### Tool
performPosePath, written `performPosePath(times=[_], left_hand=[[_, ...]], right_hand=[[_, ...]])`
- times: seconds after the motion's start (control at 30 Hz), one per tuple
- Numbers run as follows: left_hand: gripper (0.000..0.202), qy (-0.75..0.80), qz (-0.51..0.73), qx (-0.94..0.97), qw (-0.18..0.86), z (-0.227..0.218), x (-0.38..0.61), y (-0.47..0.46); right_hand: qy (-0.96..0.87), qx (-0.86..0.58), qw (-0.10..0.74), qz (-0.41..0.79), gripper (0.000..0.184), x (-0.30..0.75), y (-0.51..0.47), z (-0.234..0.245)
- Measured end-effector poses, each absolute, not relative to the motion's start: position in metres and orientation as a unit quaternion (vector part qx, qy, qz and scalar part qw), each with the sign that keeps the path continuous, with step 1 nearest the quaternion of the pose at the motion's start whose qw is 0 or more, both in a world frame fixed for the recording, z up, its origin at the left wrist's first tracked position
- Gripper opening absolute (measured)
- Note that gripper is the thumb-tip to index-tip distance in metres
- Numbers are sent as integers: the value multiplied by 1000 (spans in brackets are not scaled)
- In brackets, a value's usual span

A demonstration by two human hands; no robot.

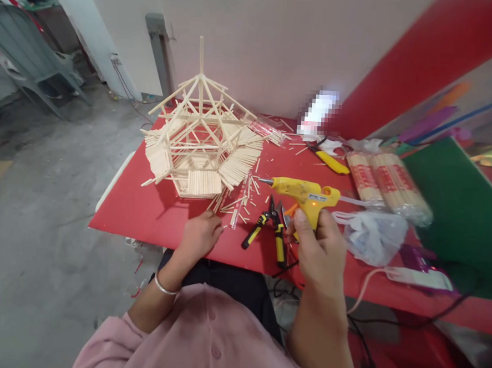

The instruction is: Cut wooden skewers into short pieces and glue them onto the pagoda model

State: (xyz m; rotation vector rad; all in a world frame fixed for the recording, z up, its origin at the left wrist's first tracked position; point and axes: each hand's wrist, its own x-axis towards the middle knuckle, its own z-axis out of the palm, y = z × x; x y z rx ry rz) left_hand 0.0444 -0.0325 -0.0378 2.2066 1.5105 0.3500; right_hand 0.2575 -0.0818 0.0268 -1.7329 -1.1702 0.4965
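Right of centre, the right hand (323, 252) wraps a yellow plastic glue gun (301, 192), presumably for steadiness; the left hand (201, 234) (fingers curled, any hold unclear) lies below the pale wooden-stick model (204, 183), left of centre.

The yellow glue gun (301, 191) sits in the right hand (320, 248), raised over the red counter (123, 212), its metal nozzle pointing left toward the model, an orange light glowing on its side, a whitish glue stick (353, 201) jutting from its back. The model (204, 182), an open lattice of pale sticks with fanned slopes, stands upright, topped by a spire; loose sticks (247, 192) lie scattered just beside it
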Motion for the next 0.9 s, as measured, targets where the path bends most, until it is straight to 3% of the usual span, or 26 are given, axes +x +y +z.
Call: performPosePath(times=[0.13,0.27,0.33,0.4,0.47,0.53,0.7,0.9], left_hand=[[22,536,34,823,183,-32,69,-29],[24,539,34,817,201,-27,73,-23],[15,538,93,796,261,-25,66,-26],[5,514,195,737,392,-23,59,-34],[12,464,287,608,577,-18,57,-44],[29,417,348,493,680,-10,60,-51],[36,370,389,405,741,9,74,-52],[38,338,376,399,765,20,75,-51]], right_hand=[[-440,-704,494,258,36,263,-84,26],[-432,-710,497,249,35,271,-88,29],[-429,-705,508,246,34,274,-90,28],[-420,-696,523,256,34,276,-90,23],[-414,-686,528,283,40,272,-88,19],[-423,-672,519,315,48,263,-86,17],[-454,-599,511,417,48,231,-82,23],[-377,-541,566,495,44,218,-76,30]])
